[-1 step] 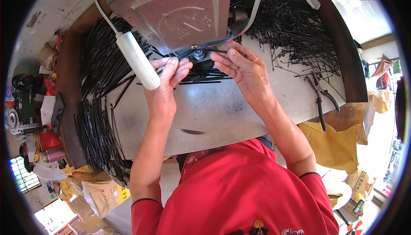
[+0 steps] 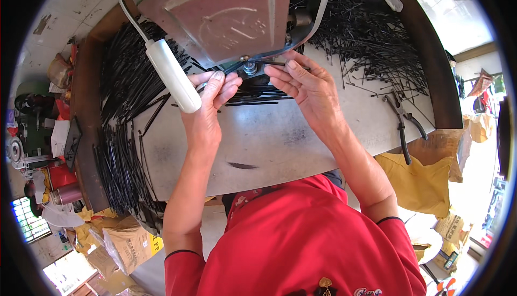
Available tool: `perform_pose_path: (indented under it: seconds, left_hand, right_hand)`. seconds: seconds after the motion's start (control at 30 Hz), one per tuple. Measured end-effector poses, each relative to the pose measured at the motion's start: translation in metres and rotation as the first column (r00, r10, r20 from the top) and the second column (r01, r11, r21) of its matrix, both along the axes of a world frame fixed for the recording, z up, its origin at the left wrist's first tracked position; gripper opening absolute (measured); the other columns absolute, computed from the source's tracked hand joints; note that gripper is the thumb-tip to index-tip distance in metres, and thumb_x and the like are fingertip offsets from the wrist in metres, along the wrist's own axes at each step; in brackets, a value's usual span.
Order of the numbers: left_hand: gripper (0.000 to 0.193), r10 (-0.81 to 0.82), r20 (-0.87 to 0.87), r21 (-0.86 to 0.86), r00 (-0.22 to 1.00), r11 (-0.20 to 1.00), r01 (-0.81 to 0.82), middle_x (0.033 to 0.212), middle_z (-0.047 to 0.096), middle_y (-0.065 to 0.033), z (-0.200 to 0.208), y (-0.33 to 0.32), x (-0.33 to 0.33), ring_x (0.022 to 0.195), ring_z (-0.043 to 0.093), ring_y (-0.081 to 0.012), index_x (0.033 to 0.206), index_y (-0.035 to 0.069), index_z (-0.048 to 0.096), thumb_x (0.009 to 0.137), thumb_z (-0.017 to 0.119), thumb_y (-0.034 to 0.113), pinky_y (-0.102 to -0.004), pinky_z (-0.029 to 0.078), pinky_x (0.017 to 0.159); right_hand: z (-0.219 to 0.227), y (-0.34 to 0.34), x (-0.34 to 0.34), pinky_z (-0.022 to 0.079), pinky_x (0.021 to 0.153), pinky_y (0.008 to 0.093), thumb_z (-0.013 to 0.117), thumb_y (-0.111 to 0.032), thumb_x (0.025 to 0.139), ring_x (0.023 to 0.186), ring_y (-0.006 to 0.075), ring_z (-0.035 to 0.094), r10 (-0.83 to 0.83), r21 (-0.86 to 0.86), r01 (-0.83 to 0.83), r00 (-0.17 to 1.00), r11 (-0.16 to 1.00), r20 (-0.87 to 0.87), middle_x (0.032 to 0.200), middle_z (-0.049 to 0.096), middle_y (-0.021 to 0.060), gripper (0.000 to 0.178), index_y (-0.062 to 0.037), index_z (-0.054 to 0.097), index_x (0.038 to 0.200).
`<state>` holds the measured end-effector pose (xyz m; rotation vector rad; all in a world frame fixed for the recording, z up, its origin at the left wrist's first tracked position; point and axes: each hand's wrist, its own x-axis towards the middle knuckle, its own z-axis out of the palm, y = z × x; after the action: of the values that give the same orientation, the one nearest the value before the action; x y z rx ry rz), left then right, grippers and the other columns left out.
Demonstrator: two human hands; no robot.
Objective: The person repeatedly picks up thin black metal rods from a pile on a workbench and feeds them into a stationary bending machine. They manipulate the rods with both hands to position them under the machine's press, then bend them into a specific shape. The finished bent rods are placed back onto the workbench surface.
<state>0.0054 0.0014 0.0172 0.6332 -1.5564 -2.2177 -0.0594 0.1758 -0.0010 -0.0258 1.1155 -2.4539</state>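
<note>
Under a dull red machine head [image 2: 226, 21], my left hand [image 2: 207, 96] and my right hand [image 2: 309, 83] meet from either side of a small round metal fitting [image 2: 250, 68]. Thumb and fingertips of the left pinch a thin black rod [image 2: 233, 68] that runs to the fitting. Between the right thumb and forefinger is another stretch of thin black rod [image 2: 272, 63]. Whether both hands hold one rod or two I cannot tell, since the middle passes behind the fitting. Several more black rods [image 2: 258, 95] lie on the table just below the fitting.
A white bar-shaped lamp [image 2: 172, 75] hangs close by my left wrist. Heaps of black rods lie at left [image 2: 129, 75] and far right [image 2: 371, 43]. Pliers [image 2: 401, 121] rest on the metal table [image 2: 269, 145] at right. A raised brown edge [image 2: 447, 80] borders it.
</note>
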Motion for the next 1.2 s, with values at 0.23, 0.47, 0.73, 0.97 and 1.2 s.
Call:
perform_pose_path:
  seconds: [0.23,0.47,0.73,0.97,1.2]
  left_hand:
    - [0.015,-0.048,-0.006,0.076,0.999,0.996,0.048,0.089,0.065,-0.0230,-0.011,-0.007,-0.006,0.081,0.069,-0.0280,0.096,-0.003,0.049,0.086,0.061,0.000,-0.0262,0.060,0.068]
    - [0.014,-0.246,0.066,0.146,0.967,0.961,0.234,0.089,0.065,-0.0230,-0.012,-0.037,-0.018,0.082,0.069,-0.0289,0.094,-0.004,0.051,0.085,0.061,0.000,-0.0265,0.060,0.070]
    - [0.023,-0.130,0.046,0.029,0.990,0.991,0.129,0.088,0.065,-0.0241,-0.004,-0.019,-0.015,0.076,0.069,-0.0295,0.096,-0.004,0.045,0.083,0.063,-0.002,-0.0286,0.059,0.066]
    - [0.037,0.036,0.085,0.001,0.996,0.999,-0.036,0.108,0.063,-0.0155,-0.009,-0.009,-0.015,0.101,0.064,-0.0249,0.119,-0.002,0.046,0.087,0.063,0.007,-0.0277,0.053,0.084]
    - [0.022,0.069,0.011,0.299,0.998,0.952,-0.069,0.103,0.066,-0.0093,-0.030,-0.039,-0.003,0.096,0.063,-0.0148,0.110,0.002,0.058,0.094,0.056,0.016,-0.0251,0.052,0.081]
  right_hand:
    - [-0.004,0.002,-0.002,0.054,0.087,0.0325,0.054,-0.011,0.094,0.099,0.0273,0.065,0.007,0.011,-0.008,1.000,1.000,0.024,0.106,0.061,0.0219,0.038,0.0121,0.044,0.123]
    - [0.020,0.005,-0.017,0.056,0.080,0.0317,0.052,-0.018,0.096,0.093,0.0285,0.067,0.140,0.234,-0.130,0.990,0.964,-0.027,0.101,0.063,0.0229,0.032,0.0104,0.048,0.111]
    - [-0.003,0.000,-0.026,0.060,0.070,0.0306,0.051,-0.011,0.094,0.084,0.0270,0.069,0.055,-0.037,-0.052,0.994,0.998,0.097,0.093,0.066,0.0203,0.015,0.0022,0.053,0.102]
    - [0.003,0.003,-0.015,0.058,0.062,0.0310,0.055,-0.019,0.093,0.072,0.0250,0.069,0.041,-0.007,-0.041,0.996,0.999,0.076,0.083,0.064,0.0157,0.019,-0.0014,0.050,0.097]
    - [0.027,0.086,0.003,0.054,0.066,0.0285,0.061,-0.021,0.091,0.078,0.0163,0.068,0.312,0.833,0.153,0.879,0.532,-0.360,0.093,0.068,0.0092,0.024,-0.0034,0.064,0.106]
